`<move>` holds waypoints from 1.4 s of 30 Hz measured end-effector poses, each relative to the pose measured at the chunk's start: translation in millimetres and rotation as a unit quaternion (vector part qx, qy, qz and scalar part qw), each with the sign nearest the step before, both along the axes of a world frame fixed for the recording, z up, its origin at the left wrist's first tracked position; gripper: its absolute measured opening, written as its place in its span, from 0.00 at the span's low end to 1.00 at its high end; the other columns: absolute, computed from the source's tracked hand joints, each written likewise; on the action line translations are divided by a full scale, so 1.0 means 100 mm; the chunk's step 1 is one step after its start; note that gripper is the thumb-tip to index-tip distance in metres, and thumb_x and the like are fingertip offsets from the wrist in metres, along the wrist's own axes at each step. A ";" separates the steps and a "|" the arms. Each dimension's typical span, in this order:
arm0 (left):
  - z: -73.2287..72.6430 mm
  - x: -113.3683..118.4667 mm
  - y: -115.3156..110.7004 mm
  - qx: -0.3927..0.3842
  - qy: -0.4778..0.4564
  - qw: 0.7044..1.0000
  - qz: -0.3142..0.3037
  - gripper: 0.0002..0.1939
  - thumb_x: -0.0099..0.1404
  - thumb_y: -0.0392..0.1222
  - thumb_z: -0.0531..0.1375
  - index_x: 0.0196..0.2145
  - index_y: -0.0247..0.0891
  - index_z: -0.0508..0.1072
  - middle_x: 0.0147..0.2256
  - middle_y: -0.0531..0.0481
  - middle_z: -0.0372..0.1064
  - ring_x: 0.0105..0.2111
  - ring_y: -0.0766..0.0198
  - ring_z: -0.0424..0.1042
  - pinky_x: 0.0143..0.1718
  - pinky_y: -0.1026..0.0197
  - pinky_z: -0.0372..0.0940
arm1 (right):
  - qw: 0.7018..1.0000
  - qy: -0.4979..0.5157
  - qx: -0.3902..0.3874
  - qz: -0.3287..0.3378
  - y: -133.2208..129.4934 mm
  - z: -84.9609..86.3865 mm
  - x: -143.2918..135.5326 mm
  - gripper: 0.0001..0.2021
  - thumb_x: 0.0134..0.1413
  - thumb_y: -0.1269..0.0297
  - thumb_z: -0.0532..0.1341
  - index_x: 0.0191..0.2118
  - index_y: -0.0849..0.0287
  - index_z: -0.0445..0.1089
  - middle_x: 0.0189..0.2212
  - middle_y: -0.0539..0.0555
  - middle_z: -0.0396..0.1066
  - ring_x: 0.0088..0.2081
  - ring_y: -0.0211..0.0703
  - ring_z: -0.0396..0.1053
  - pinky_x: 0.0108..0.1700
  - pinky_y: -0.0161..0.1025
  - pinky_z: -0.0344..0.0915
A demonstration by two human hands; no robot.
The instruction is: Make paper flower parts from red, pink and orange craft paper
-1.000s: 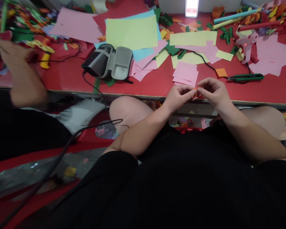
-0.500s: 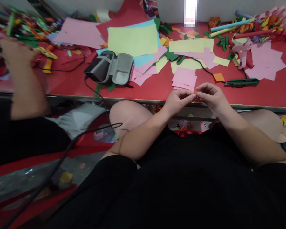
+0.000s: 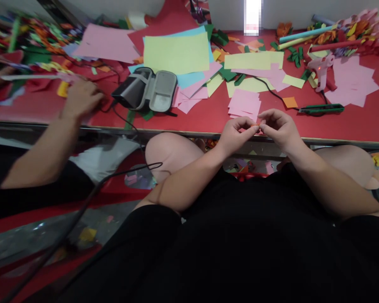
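Note:
Both my hands meet just above the front edge of the red table (image 3: 202, 120). My left hand (image 3: 236, 134) pinches a small orange piece of paper (image 3: 255, 125) between thumb and fingertips. From the other side, my right hand (image 3: 279, 128) closes its thumb and index finger on the same piece, which is mostly hidden by the fingers. Right behind them lies a stack of pink paper squares (image 3: 244, 103). An orange paper square (image 3: 289, 102) and a green utility knife (image 3: 321, 109) rest beyond my right hand.
A pink glue gun (image 3: 321, 69) with a lit red light stands at the right. Yellow sheets (image 3: 177, 52) lie behind an open grey case (image 3: 162, 90). At the left, a co-worker's hand (image 3: 82, 99) is near a pale strip. A black cable (image 3: 91, 195) crosses the lower left.
My hands stay nearly in place, with slight finger movement on the orange paper. The co-worker's arm has swung to the right, and a pale strip now shows near that hand.

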State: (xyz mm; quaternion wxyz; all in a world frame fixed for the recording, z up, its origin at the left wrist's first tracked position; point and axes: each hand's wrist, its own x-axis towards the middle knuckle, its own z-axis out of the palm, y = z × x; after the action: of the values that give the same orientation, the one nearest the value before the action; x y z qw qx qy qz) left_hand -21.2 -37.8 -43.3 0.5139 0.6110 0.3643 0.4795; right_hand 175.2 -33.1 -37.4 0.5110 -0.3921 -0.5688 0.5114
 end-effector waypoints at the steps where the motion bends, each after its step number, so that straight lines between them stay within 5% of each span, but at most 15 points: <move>1: 0.00 0.00 0.00 0.000 -0.005 1.000 -0.002 0.12 0.70 0.51 0.73 0.34 0.40 0.83 0.34 0.50 0.81 0.35 0.65 0.75 0.43 0.59 0.70 | 1.000 -0.006 -0.001 0.002 0.00 -0.01 0.00 0.19 0.47 0.53 0.80 0.44 0.49 0.80 0.31 0.47 0.74 0.32 0.41 0.69 0.35 0.41 0.69; 7: 0.00 0.00 0.01 -0.010 -0.007 0.999 -0.030 0.21 0.74 0.61 0.72 0.34 0.41 0.81 0.32 0.51 0.78 0.32 0.65 0.71 0.39 0.59 0.67 | 1.000 -0.011 0.001 0.002 -0.01 -0.03 -0.02 0.20 0.47 0.51 0.80 0.44 0.49 0.79 0.31 0.47 0.73 0.33 0.42 0.70 0.35 0.41 0.69; 16: 0.03 0.02 0.02 -0.014 -0.028 1.000 0.004 0.27 0.72 0.69 0.73 0.35 0.41 0.85 0.36 0.48 0.83 0.39 0.61 0.77 0.47 0.57 0.73 | 1.000 -0.002 0.001 0.015 0.00 -0.04 0.03 0.24 0.51 0.43 0.82 0.46 0.50 0.78 0.34 0.49 0.76 0.36 0.43 0.74 0.38 0.41 0.73; 20: -0.03 0.05 0.02 -0.086 -0.066 0.994 -0.001 0.29 0.68 0.75 0.74 0.37 0.43 0.85 0.31 0.50 0.76 0.35 0.62 0.74 0.36 0.60 0.70 | 0.999 -0.032 0.002 0.013 0.00 -0.07 0.04 0.27 0.46 0.44 0.85 0.46 0.49 0.77 0.38 0.49 0.77 0.39 0.43 0.75 0.39 0.39 0.74; 24: -0.08 0.06 0.02 -0.151 -0.101 0.983 0.005 0.26 0.65 0.69 0.78 0.38 0.43 0.83 0.32 0.52 0.74 0.31 0.67 0.70 0.26 0.66 0.61 | 0.999 -0.034 0.007 0.017 0.02 -0.10 0.05 0.25 0.48 0.49 0.83 0.48 0.49 0.76 0.37 0.48 0.77 0.38 0.42 0.74 0.39 0.39 0.73; 30: -0.01 0.06 -0.02 -0.192 -0.102 0.976 -0.005 0.19 0.69 0.58 0.78 0.41 0.41 0.81 0.43 0.47 0.85 0.38 0.66 0.80 0.29 0.68 0.65 | 0.996 -0.057 0.050 -0.039 0.07 -0.03 0.11 0.19 0.53 0.53 0.78 0.47 0.47 0.77 0.36 0.49 0.75 0.39 0.46 0.75 0.40 0.44 0.75; 35: -0.01 0.05 -0.04 -0.175 -0.087 0.980 -0.035 0.22 0.66 0.59 0.80 0.43 0.40 0.84 0.44 0.45 0.88 0.33 0.68 0.79 0.27 0.66 0.62 | 0.993 -0.069 0.084 -0.043 0.02 0.06 0.13 0.11 0.58 0.54 0.75 0.43 0.48 0.79 0.36 0.50 0.77 0.38 0.45 0.76 0.40 0.45 0.75; 38: -0.05 0.06 -0.02 -0.130 -0.095 0.987 -0.024 0.23 0.64 0.62 0.81 0.39 0.40 0.85 0.41 0.46 0.88 0.32 0.68 0.77 0.33 0.63 0.68 | 0.983 -0.106 0.140 -0.047 -0.05 0.12 0.13 0.06 0.63 0.58 0.72 0.43 0.48 0.81 0.38 0.52 0.79 0.40 0.47 0.78 0.42 0.48 0.76; 42: -0.08 0.07 0.01 -0.084 -0.112 0.990 -0.003 0.24 0.60 0.64 0.83 0.37 0.40 0.86 0.39 0.47 0.88 0.43 0.61 0.83 0.53 0.56 0.76 | 0.939 -0.207 0.263 -0.084 -0.08 0.19 0.17 0.07 0.63 0.65 0.72 0.46 0.47 0.84 0.42 0.55 0.80 0.39 0.49 0.76 0.40 0.51 0.77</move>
State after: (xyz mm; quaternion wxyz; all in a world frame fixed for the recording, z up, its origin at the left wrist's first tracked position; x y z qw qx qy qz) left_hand -13.8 -37.3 -50.8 0.6024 0.5087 0.3417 0.5114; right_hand 192.2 -41.4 -18.5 0.5081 -0.3871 -0.7410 0.2070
